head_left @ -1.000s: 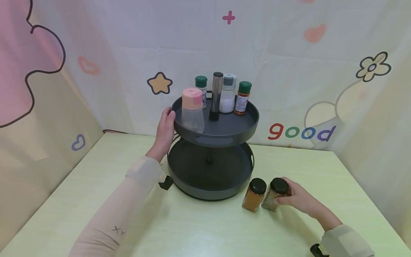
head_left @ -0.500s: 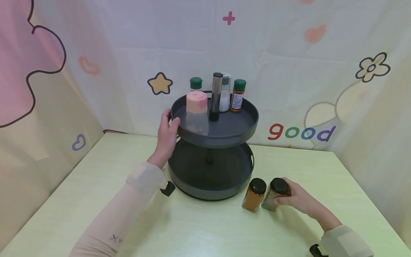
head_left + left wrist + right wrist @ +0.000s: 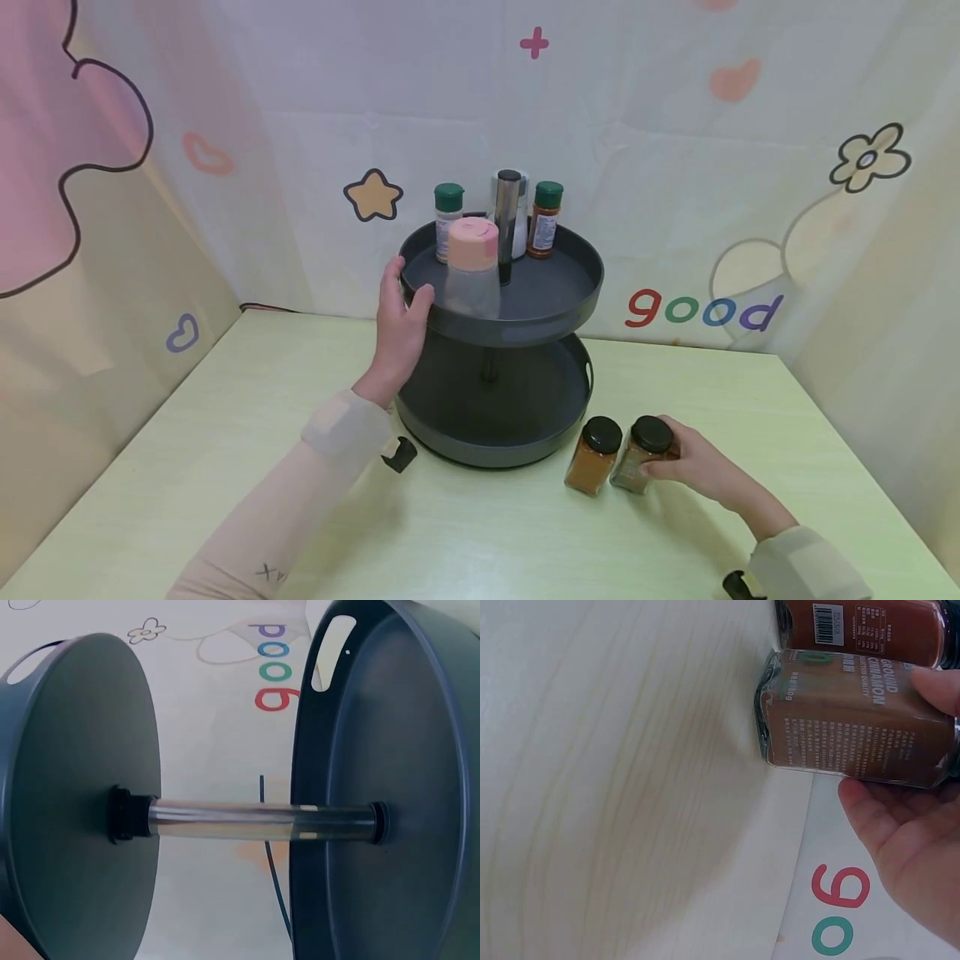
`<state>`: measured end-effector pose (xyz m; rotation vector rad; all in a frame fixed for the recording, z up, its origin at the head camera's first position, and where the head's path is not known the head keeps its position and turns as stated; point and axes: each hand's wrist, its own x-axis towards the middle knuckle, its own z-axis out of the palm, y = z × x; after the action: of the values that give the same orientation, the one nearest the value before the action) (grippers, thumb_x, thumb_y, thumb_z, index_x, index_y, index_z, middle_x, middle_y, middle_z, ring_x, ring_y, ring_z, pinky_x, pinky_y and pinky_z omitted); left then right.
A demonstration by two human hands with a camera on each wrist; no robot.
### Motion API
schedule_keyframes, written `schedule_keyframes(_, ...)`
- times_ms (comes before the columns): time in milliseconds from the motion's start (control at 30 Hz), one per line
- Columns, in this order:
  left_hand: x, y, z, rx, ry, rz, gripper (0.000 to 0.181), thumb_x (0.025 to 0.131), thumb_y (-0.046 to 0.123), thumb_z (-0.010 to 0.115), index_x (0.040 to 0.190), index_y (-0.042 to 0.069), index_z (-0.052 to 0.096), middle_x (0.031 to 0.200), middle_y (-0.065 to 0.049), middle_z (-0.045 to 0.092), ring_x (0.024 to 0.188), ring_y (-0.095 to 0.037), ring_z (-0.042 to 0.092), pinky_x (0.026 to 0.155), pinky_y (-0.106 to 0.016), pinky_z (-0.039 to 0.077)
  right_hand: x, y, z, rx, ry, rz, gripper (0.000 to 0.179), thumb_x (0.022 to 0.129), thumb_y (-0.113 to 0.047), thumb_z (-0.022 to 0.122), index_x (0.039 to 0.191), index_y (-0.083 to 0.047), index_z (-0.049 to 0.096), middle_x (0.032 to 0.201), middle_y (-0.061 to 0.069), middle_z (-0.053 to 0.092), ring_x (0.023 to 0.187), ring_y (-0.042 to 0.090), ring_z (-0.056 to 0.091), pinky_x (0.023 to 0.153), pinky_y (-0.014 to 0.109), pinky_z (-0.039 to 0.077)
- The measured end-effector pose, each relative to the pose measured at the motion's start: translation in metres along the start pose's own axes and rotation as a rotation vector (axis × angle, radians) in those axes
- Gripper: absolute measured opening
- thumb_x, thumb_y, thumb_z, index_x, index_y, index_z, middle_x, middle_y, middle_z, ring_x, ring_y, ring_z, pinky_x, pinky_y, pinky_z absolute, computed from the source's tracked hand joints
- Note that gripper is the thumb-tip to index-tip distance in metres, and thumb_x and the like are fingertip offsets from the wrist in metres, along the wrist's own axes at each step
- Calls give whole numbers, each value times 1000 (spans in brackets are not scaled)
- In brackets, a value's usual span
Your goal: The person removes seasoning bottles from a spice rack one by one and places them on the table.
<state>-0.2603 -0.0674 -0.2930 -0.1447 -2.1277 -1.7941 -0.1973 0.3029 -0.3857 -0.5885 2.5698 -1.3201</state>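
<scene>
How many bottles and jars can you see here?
6. Four stand on the rack's top tier: pink-capped bottle, two green-capped bottles, and a white shaker half hidden behind the pole. Two jars stand on the table.

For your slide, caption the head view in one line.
Left hand grips rack's top tray; right hand holds spice jar.
</scene>
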Motion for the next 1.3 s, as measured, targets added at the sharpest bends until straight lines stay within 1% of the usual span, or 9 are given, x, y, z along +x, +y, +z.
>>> schedule_keyframes(167, -5, 2, 3, 13, 6, 4, 63, 89, 31, 41, 141, 15, 11, 148, 3, 11, 135, -14, 12, 109, -39, 18, 0, 1, 0, 7, -11, -1, 46, 76, -9, 64, 113, 6, 42, 96, 15, 53, 79, 2, 53, 68, 23, 48)
schedule_keyframes(400, -6, 6, 3, 44, -10, -4, 64, 89, 33, 41, 141, 15, 9, 148, 3, 9, 135, -14, 12, 109, -40, 18, 0, 2, 0, 11, -13, -9, 45, 76, -9, 64, 112, 6, 42, 95, 11, 53, 79, 2, 53, 68, 23, 48)
schedule_keyframes(500, -3, 7, 1, 63, -5, -26, 63, 90, 35, 39, 141, 16, 8, 148, 3, 10, 135, -14, 13, 109, -40, 17, -1, 2, 0, 12, -13, -11, 44, 76, -9, 64, 112, 6, 42, 95, 12, 54, 79, 2, 53, 68, 23, 48)
schedule_keyframes(600, 2, 8, -3, 65, 16, -52, 60, 91, 36, 36, 141, 16, 9, 148, 2, 10, 135, -15, 12, 109, -41, 16, -1, 1, -1, 20, -16, -10, 45, 77, -9, 63, 113, 6, 42, 96, 12, 53, 79, 2, 54, 68, 23, 48)
schedule_keyframes(700, 10, 9, -6, 45, 37, -77, 58, 92, 36, 33, 141, 14, 11, 148, -1, 11, 136, -16, 12, 110, -41, 15, 0, 2, -1, 28, -22, -5, 45, 77, -9, 63, 113, 7, 41, 97, 13, 53, 79, 3, 54, 68, 23, 49)
schedule_keyframes(800, 17, 9, -8, 29, 40, -108, 57, 93, 37, 31, 141, 14, 11, 149, -1, 11, 136, -17, 12, 110, -40, 16, 0, 3, -1, 26, -30, -3, 45, 77, -10, 63, 113, 7, 41, 97, 15, 53, 79, 3, 54, 68, 23, 48)
schedule_keyframes(933, 25, 8, -9, 6, 10, -152, 57, 93, 37, 30, 142, 16, 9, 149, 1, 9, 137, -16, 9, 110, -37, 16, 0, 3, -2, 26, -33, 4, 46, 77, -10, 63, 114, 7, 41, 98, 16, 52, 80, 3, 54, 69, 23, 48)
schedule_keyframes(1067, 31, 8, -9, -8, -33, -175, 56, 94, 34, 29, 142, 16, 8, 150, 1, 9, 137, -15, 10, 110, -34, 17, 0, 3, -2, 21, -34, 9, 47, 77, -10, 63, 114, 7, 40, 99, 18, 52, 80, 4, 53, 69, 23, 48)
schedule_keyframes(1300, 35, 5, -10, -39, -88, -163, 54, 94, 29, 27, 143, 15, 8, 149, 0, 12, 136, -14, 15, 109, -33, 18, 0, 4, -2, 10, -28, -15, 45, 77, -9, 64, 112, 6, 42, 96, 14, 54, 80, 2, 54, 69, 22, 48)
